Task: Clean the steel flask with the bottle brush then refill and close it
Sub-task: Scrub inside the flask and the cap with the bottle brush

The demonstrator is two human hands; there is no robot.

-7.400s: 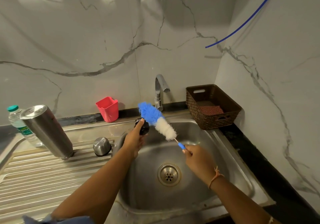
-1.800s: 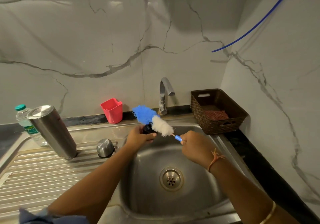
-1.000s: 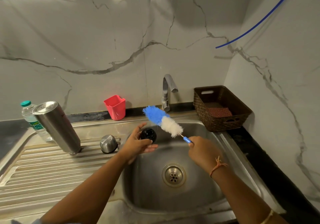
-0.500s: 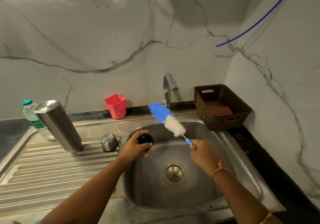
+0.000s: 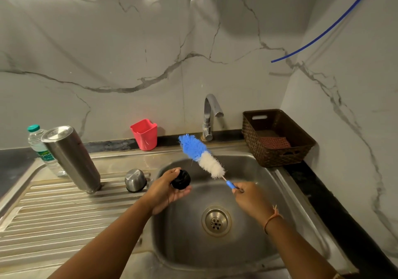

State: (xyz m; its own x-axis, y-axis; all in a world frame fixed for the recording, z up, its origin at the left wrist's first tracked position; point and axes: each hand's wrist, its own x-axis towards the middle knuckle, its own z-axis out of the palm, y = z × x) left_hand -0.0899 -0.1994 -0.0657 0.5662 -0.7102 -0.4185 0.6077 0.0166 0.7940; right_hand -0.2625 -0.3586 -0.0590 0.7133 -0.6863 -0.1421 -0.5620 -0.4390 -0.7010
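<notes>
Brush the stopper [image 5: 181, 179] over the sink [image 5: 280, 181]
Your left hand [image 5: 165, 189] cups it; your right hand [image 5: 251, 199] grips the brush [image 5: 202, 156] handle; press bristles in, turning slowly; the flask [image 5: 71, 160] stands far left.

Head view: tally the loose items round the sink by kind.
Flask parts: 3 (flask, cap, stopper)
Brush: 1
Containers: 3 (bottle, cup, basket)
Cloth: 1
Total: 8
</notes>
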